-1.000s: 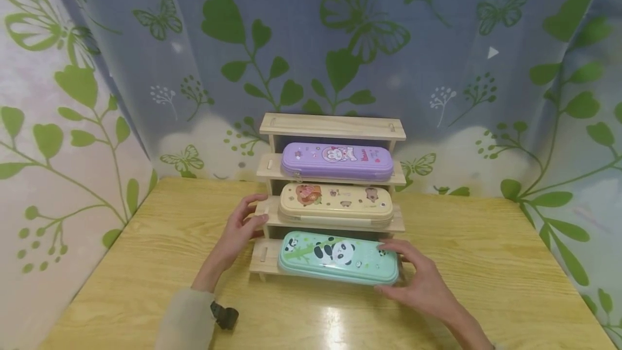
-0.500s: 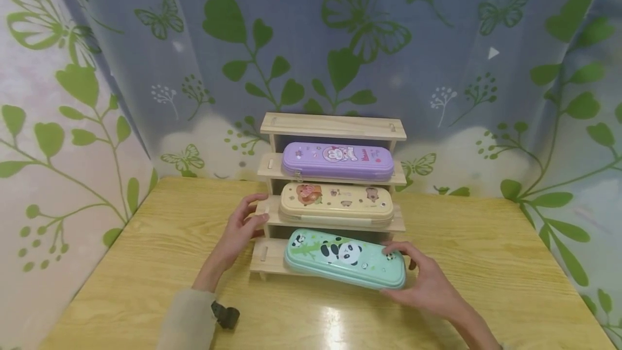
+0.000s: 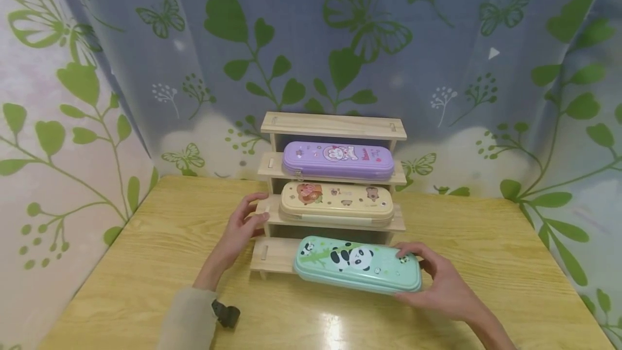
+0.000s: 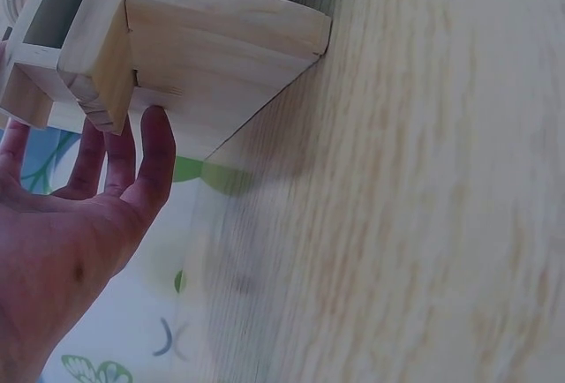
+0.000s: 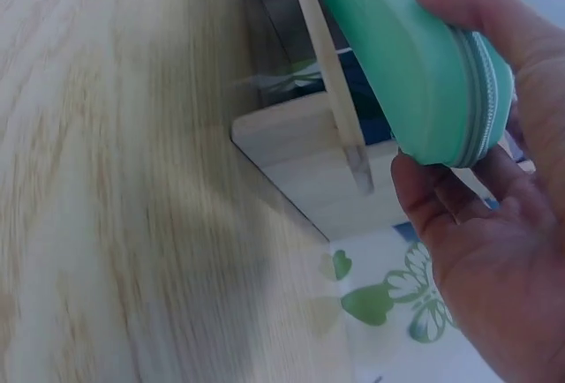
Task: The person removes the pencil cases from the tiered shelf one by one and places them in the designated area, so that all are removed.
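Observation:
A mint-green pencil case (image 3: 357, 264) with a panda print slants over the bottom step of a wooden tiered rack (image 3: 274, 255). My right hand (image 3: 444, 285) grips its right end, thumb on the near edge and fingers over the far edge. In the right wrist view, a zip runs round the green case (image 5: 433, 74), which is tilted off the step board. My left hand (image 3: 240, 226) holds the rack's left end at the second step from the bottom. Seen from the left wrist, the fingers (image 4: 157, 149) reach round the end of a board (image 4: 97, 74).
A cream pencil case (image 3: 335, 202) with animal prints lies on the second step, and a purple one (image 3: 337, 160) on the third. The top board (image 3: 335, 125) is bare. Behind the wood-grain table (image 3: 486, 242) hangs a leaf-and-butterfly curtain (image 3: 291, 26).
My right hand has moved the green pencil case rightward and a little toward me, so its right end sticks out past the rack. My left hand has stayed on the rack.

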`<act>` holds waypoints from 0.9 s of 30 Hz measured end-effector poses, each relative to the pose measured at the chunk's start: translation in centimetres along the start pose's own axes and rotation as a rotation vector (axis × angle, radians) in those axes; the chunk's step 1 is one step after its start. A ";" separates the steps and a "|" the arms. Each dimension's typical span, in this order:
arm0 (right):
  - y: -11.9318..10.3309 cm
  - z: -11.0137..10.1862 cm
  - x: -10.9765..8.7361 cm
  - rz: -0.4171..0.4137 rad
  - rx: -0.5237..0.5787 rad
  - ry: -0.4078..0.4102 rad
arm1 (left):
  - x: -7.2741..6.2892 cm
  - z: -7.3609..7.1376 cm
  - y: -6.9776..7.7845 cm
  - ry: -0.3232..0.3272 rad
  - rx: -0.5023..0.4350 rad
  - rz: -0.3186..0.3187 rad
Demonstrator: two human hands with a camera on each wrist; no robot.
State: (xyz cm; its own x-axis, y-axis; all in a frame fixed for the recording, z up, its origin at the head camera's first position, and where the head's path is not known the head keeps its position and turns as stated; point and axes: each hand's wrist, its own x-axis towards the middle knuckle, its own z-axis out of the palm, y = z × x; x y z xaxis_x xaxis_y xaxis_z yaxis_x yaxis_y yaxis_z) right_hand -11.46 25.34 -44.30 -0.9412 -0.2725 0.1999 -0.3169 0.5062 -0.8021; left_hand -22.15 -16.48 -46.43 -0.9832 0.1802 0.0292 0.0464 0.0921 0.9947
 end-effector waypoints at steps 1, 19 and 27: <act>0.0 -0.2 -0.1 -0.008 0.006 0.000 | 0.0 0.0 0.0 0.001 -0.003 0.002; 2.7 -7.3 -4.1 -0.061 0.043 0.008 | 0.1 0.1 0.0 0.019 0.000 0.003; 3.7 -9.9 -5.8 0.001 -0.009 0.061 | 0.1 0.2 0.0 0.029 -0.009 -0.003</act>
State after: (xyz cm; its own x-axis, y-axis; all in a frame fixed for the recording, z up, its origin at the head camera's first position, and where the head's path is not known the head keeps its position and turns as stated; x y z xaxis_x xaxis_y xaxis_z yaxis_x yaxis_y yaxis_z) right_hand -8.32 36.88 -42.91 -0.9468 -0.2220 0.2329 -0.3166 0.5140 -0.7972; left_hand -22.19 -16.29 -46.48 -0.9881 0.1512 0.0295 0.0425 0.0840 0.9956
